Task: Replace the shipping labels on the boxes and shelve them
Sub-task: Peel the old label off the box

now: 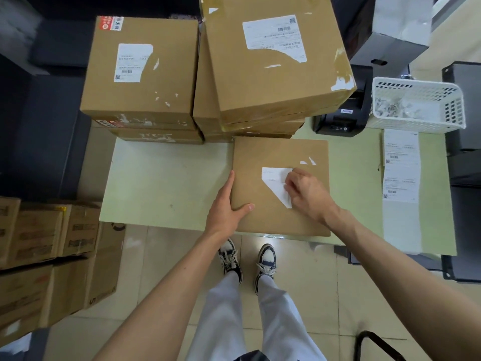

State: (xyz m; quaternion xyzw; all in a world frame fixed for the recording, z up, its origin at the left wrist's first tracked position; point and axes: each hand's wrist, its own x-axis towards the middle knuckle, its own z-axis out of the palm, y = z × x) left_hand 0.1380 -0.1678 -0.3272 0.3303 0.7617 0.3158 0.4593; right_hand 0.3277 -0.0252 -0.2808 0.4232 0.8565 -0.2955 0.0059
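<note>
A flat brown cardboard box [263, 220] lies at the near edge of the pale green table [166, 183]. On its top sits a partly torn white shipping label [273, 178], now a triangular remnant. My right hand [307, 194] pinches the label's right edge, fingers closed on the paper. My left hand [226, 204] grips the box's left edge, thumb on top. Small white label scraps [308, 161] remain above the label.
Two stacks of labelled cardboard boxes [140, 71] [273, 56] stand at the table's back. A black label printer [343, 110] and a white plastic basket [416, 105] sit at the right, with a strip of printed labels [400, 168] in front. More cartons [46, 243] stand on the floor at the left.
</note>
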